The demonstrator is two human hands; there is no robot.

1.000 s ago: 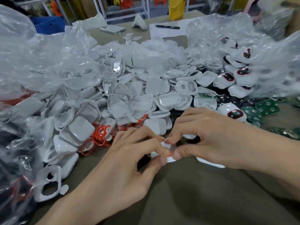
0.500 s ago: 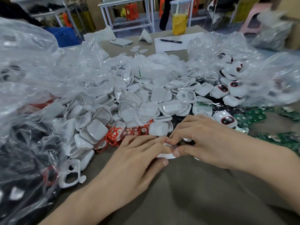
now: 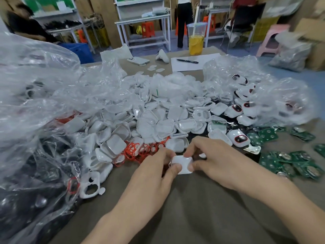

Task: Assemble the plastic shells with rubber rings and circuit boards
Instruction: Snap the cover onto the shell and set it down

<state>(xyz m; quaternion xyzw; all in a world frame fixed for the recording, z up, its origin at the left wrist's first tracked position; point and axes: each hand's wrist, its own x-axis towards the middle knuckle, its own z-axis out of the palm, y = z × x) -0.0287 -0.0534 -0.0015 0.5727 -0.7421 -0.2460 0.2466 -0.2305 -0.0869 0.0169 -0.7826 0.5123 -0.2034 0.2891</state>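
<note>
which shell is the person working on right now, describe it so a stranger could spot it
Start at the big heap of white shells in the middle of the table, then come to its near edge, where the left hand and the right hand meet. The shell pinched between them is the one: plain white, and the only one held rather than lying in the heap.

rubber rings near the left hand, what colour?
Red-orange; the rubber rings lie tangled beside the left hand, head view.

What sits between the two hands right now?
A white plastic shell, pinched from both sides by the left hand and the right hand; the head view shows it.
</note>
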